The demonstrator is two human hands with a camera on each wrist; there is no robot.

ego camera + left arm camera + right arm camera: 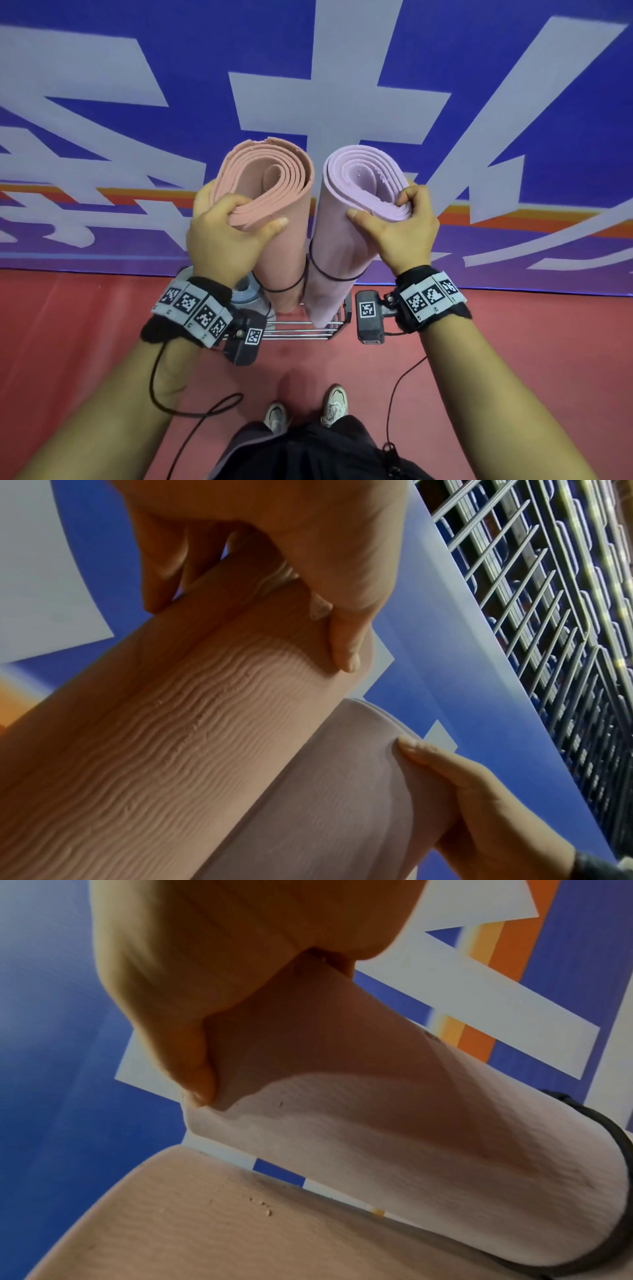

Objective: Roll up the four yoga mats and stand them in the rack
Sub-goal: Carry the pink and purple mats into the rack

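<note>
Two rolled mats stand side by side, leaning a little apart. My left hand (236,226) grips the top rim of the salmon-pink mat (277,240), thumb on the outside and fingers over the roll's edge. My right hand (397,222) pinches the top rim of the lilac mat (339,246) the same way. A black elastic band (334,277) circles each roll low down. Their lower ends reach into the wire rack (301,331) on the floor. In the left wrist view, my left hand (318,582) holds the ribbed salmon mat (164,745) beside the lilac mat (325,813).
A grey-blue rolled mat (244,292) stands in the rack's left part, behind my left wrist. A blue banner wall (445,68) rises right behind the rack. Red floor (531,342) spreads around. My feet (334,404) are just in front, and cables hang from both wrists.
</note>
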